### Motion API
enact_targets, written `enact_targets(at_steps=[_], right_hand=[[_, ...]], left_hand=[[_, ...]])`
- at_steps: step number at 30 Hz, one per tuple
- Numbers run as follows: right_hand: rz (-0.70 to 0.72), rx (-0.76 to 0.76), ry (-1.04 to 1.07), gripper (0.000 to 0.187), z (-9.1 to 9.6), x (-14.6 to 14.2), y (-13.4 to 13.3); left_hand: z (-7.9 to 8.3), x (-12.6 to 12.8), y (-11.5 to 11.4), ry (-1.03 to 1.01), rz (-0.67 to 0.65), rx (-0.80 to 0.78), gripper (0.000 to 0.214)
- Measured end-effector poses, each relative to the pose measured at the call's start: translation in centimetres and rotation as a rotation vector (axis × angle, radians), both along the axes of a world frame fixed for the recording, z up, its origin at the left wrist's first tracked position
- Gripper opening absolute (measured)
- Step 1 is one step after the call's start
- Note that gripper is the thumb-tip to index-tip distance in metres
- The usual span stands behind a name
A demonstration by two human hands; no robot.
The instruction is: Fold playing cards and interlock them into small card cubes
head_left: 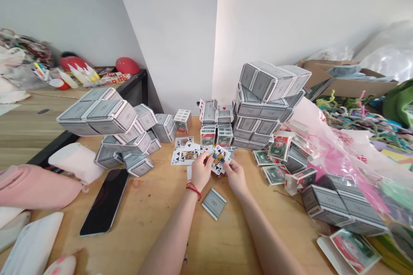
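Observation:
Both my hands meet over the middle of the table, pinching a few face-up playing cards (220,158) that fan slightly apart. My left hand (202,170), with a red string at its wrist, grips their left edge. On the right edge, my right hand (236,175) has its thumb over the cards. A face-down card or small stack (214,203) with a grey patterned back lies just below, between my wrists. Beyond my left hand, several face-up cards (187,155) overlap on the table. My fingers hide part of the held cards.
Tall stacks of grey card packs stand at left (108,118) and right (261,107). A black phone (105,202) lies front left. Red-and-green card boxes (279,148) are scattered at right, near a pink plastic bag (348,154). More boxes (208,136) stand against the wall.

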State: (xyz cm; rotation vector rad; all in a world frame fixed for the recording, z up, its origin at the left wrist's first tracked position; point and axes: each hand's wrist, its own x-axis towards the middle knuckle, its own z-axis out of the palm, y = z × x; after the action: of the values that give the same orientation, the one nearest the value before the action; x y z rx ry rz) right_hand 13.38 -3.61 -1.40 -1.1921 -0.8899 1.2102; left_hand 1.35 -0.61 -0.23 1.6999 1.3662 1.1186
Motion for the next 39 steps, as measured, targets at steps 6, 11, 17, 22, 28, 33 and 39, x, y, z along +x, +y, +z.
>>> enact_targets(at_steps=[6, 11, 17, 22, 28, 33, 39], right_hand=[[0.088, 0.016, 0.061, 0.029, 0.57, -0.04, -0.16], [0.117, 0.028, 0.065, 0.026, 0.87, -0.05, -0.28], [0.060, -0.006, 0.043, 0.024, 0.31, -0.08, -0.04], [0.056, -0.013, 0.056, 0.022, 0.44, -0.08, -0.05], [0.038, -0.017, 0.037, 0.022, 0.74, -0.16, -0.12], [-0.042, -0.036, -0.017, 0.031, 0.41, -0.22, -0.03], [-0.063, -0.073, -0.071, 0.035, 0.25, -0.16, -0.05]], left_hand=[[-0.65, -0.29, 0.60, -0.053, 0.094, 0.029, 0.019], [-0.88, -0.40, 0.80, -0.067, 0.083, 0.049, 0.022], [-0.37, -0.40, 0.66, -0.047, 0.017, 0.060, 0.022], [-0.41, -0.14, 0.50, -0.042, 0.044, 0.039, 0.019], [-0.44, -0.22, 0.48, -0.028, 0.054, 0.068, 0.018], [-0.02, -0.30, 0.31, -0.012, 0.027, 0.111, 0.019], [-0.01, -1.03, 0.52, -0.020, -0.032, 0.017, 0.019]])
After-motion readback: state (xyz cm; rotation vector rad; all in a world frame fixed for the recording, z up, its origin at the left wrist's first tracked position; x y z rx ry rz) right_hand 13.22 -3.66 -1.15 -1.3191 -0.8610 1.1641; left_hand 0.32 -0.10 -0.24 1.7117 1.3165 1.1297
